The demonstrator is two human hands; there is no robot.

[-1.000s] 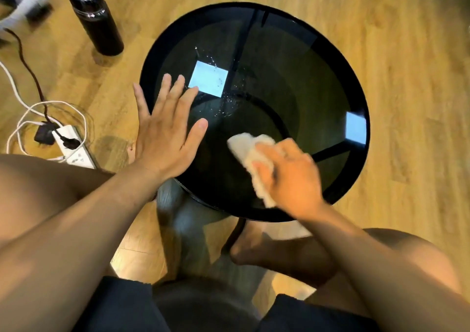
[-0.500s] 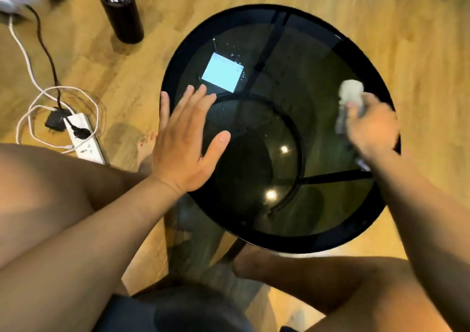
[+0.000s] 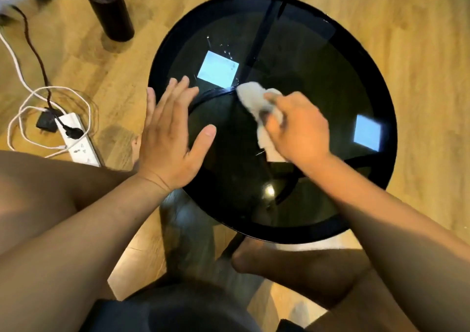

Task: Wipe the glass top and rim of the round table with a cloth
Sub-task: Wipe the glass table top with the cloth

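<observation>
Table: the round black-rimmed table with a dark smoked-glass top (image 3: 330,51) stands on a light wooden plank floor (image 3: 419,51), between the seated person's bare knees.
Cloth: a crumpled white cloth (image 3: 256,102) lies on the glass near the centre of the top, one end spreading out toward the far left, the other tucked under the palm.
Right hand: the right hand (image 3: 297,128) presses down on the cloth, fingers curled around it in a grasp.
Left hand: the left hand (image 3: 170,138) lies flat on the left rim and glass, fingers released and spread, thumb out to the side, holding nothing.
Glass surface: small water droplets (image 3: 227,49) sit beside a pale square reflection on the far left part.
Floor, left: a tall black cylindrical bottle (image 3: 109,6) stands upright, well apart from a white power strip (image 3: 78,141) with black plugs and looped white and dark cables.
</observation>
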